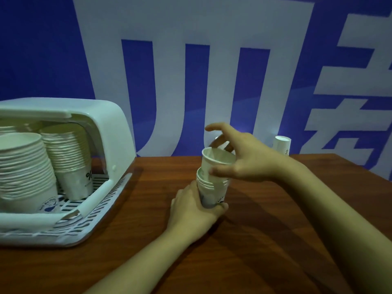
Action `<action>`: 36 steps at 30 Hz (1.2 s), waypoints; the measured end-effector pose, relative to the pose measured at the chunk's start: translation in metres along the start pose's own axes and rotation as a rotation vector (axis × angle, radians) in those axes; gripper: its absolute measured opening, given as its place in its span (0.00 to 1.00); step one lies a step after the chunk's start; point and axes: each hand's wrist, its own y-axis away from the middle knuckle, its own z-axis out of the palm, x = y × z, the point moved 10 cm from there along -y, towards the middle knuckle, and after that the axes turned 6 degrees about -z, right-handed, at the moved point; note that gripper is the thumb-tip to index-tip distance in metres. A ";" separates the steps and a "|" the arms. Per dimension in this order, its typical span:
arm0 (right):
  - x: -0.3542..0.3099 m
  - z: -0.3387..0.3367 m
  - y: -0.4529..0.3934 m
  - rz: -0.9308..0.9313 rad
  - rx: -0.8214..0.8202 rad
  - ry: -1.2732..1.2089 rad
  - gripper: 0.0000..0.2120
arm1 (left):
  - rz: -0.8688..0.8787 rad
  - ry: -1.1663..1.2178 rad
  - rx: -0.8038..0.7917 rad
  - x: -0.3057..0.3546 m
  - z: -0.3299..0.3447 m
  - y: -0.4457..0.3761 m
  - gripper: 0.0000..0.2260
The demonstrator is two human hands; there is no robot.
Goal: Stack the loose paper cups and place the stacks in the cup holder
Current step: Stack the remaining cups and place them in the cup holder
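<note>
At the centre of the head view, the left hand (194, 205) wraps its fingers around the base of a short cup stack (213, 188) standing upright, mouth up, on the counter (148, 240). The right hand (239, 154), fingers spread with thumb and fingertips pinching the rim, holds the top cup (214, 164) half seated, tilted slightly toward 11 o'clock. At 9 o'clock the cup holder (118, 132) carries two tall stacks; one loose cup (281, 145) stands at 2 o'clock.

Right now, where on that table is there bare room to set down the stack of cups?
Bare brown wooden table lies between the white plastic cup holder and the left hand gripping the short paper cup stack, and also in front of both arms. The holder's slotted tray is crowded with tall stacks. A lone white cup stands behind the right hand.
</note>
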 end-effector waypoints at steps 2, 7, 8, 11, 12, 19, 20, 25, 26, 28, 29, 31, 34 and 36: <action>0.003 0.011 0.001 0.028 -0.065 0.003 0.44 | -0.002 0.047 0.038 -0.002 -0.004 0.000 0.26; 0.008 0.058 0.007 0.108 -0.273 -0.012 0.34 | 0.002 0.104 0.086 -0.003 -0.009 -0.001 0.30; 0.010 0.066 0.006 0.108 -0.285 0.000 0.32 | -0.011 0.121 0.082 -0.005 -0.010 -0.001 0.29; 0.016 0.069 -0.001 0.119 -0.251 -0.103 0.29 | -0.043 0.116 0.068 -0.008 -0.009 -0.002 0.28; 0.022 0.068 -0.001 0.113 -0.213 -0.180 0.26 | -0.054 0.108 0.072 -0.009 -0.008 -0.002 0.28; 0.132 0.031 0.011 0.281 0.580 0.081 0.13 | -0.036 0.007 0.074 -0.003 -0.007 -0.002 0.26; 0.139 0.034 0.005 0.297 0.529 0.179 0.18 | -0.035 0.000 0.072 -0.003 -0.006 -0.003 0.25; 0.157 0.072 -0.036 0.241 0.229 0.410 0.42 | -0.032 -0.014 0.054 -0.004 -0.004 -0.003 0.26; 0.163 0.077 -0.040 0.268 0.194 0.416 0.43 | -0.034 -0.013 0.045 -0.004 -0.003 -0.004 0.26; 0.162 0.062 -0.037 0.295 0.339 0.395 0.38 | -0.029 -0.010 0.039 -0.003 -0.004 -0.003 0.24; 0.155 0.044 -0.028 0.289 0.516 0.390 0.34 | -0.024 -0.007 0.042 -0.002 -0.005 -0.003 0.24; 0.142 0.016 -0.003 0.253 0.815 0.378 0.30 | -0.016 -0.005 0.054 0.000 -0.006 -0.002 0.26; 0.145 0.003 0.011 0.313 0.834 0.347 0.34 | -0.017 -0.014 0.061 0.001 -0.008 -0.001 0.26; 0.164 0.013 0.003 0.492 0.576 0.273 0.38 | -0.014 -0.017 0.058 0.002 -0.008 0.000 0.25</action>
